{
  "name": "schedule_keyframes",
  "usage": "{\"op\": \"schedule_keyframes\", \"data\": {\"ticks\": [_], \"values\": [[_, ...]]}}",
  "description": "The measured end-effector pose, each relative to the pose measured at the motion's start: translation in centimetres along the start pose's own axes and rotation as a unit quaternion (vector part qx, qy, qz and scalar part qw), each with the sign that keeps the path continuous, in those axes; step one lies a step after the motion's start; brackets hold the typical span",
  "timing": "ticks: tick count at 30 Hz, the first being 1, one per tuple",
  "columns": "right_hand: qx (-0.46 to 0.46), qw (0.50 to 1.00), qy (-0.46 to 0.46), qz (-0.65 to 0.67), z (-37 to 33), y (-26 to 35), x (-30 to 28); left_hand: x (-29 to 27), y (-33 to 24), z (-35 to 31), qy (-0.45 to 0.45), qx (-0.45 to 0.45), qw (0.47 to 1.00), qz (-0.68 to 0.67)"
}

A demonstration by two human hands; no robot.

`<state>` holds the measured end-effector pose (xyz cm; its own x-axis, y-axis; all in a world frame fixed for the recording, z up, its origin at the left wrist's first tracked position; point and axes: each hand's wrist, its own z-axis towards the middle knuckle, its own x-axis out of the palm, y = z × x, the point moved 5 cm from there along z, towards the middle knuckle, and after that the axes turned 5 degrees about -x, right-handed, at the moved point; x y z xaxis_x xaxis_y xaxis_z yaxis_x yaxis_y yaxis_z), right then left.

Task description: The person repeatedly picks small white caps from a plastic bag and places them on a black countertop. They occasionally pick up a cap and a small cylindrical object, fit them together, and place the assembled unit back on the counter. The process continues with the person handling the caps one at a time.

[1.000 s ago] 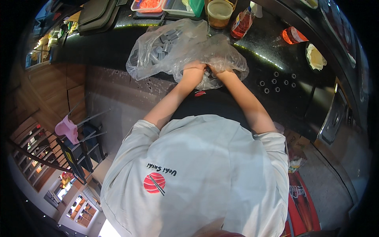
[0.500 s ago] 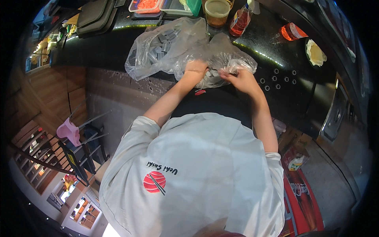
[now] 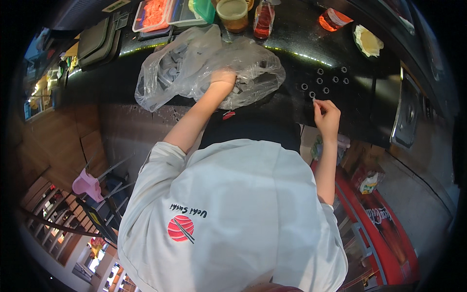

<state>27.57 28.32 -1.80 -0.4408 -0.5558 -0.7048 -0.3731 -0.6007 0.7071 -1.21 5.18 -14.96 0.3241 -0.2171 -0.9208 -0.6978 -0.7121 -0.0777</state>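
Observation:
My left hand [image 3: 224, 78] is inside the mouth of a crinkled clear plastic bag [image 3: 248, 61]; its fingers are hidden by the film. Small pale pieces show through the bag beside that hand. To the right, my right hand [image 3: 328, 117] is closed in a pinch at the counter's front. Its fingertips are right at the nearest of several small round ring-like pieces [image 3: 326, 90] with pale rims, spread loosely on the black counter. Something small and pale seems to be between the fingertips, too small to name.
Another part of clear bag [image 3: 168, 70] with grey-white plastic pieces lies at left. Behind stand a tub of orange shreds [image 3: 153, 14], a green-lidded container [image 3: 187, 12], a tub of brown liquid [image 3: 232, 14] and a red bottle [image 3: 263, 22]. Trays [image 3: 97, 41] are stacked far left.
My right hand has left the bag and moved right to the ring-like pieces. My left hand stays in the bag. The view has shifted, so the counter's things appear farther left.

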Motion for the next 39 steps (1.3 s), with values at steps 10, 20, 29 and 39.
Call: {"op": "schedule_keyframes", "data": {"ticks": [10,20,29,39], "values": [[-0.007,0.975,0.017,-0.22,1.2,-2.3,2.9,-2.7,-0.9,-1.4,0.09,-0.023,0.994,0.058],[-0.041,0.941,0.075,-0.328,1.8,-2.9,4.7,-2.7,-0.7,-1.7,0.03,0.005,0.999,0.032],[-0.054,0.953,0.094,-0.283,2.6,-2.7,3.9,-2.6,-0.6,-1.4,0.02,0.001,1.0,-0.003],[-0.001,0.955,0.138,-0.261,3.7,-2.4,3.0,-4.1,-0.5,-2.0,-0.005,0.022,0.999,-0.042]]}}
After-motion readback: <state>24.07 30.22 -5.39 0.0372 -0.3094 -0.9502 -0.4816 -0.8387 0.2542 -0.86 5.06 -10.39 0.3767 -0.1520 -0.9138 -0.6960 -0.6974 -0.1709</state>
